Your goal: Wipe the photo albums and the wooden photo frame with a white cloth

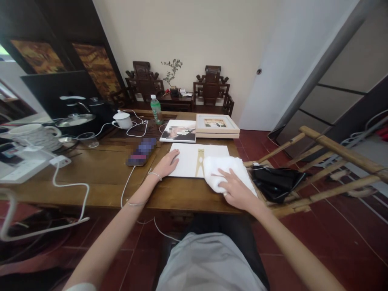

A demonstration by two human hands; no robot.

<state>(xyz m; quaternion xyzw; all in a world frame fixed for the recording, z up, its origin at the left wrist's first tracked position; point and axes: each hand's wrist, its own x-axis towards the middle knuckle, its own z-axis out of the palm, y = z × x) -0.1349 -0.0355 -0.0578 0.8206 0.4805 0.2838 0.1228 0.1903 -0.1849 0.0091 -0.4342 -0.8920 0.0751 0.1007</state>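
Note:
A flat white panel [184,159] lies on the wooden table [169,198] in front of me. On it sits a beige, two-legged piece [200,161], which looks like a picture-frame stand. My left hand [167,163] rests open on the panel's left edge, its fingers stretched out. My right hand [235,188] holds a folded white towel [226,163] against the panel's right side. The towel covers that part of the panel and hangs past its right edge.
Behind the panel lie a photo print [178,131] and stacked picture frames [216,123]. A phone [141,152], a green bottle [156,110], a lidded white cup [122,120] and white cables stand to the left. At right is a bamboo rack [336,147] with a black bag [276,182].

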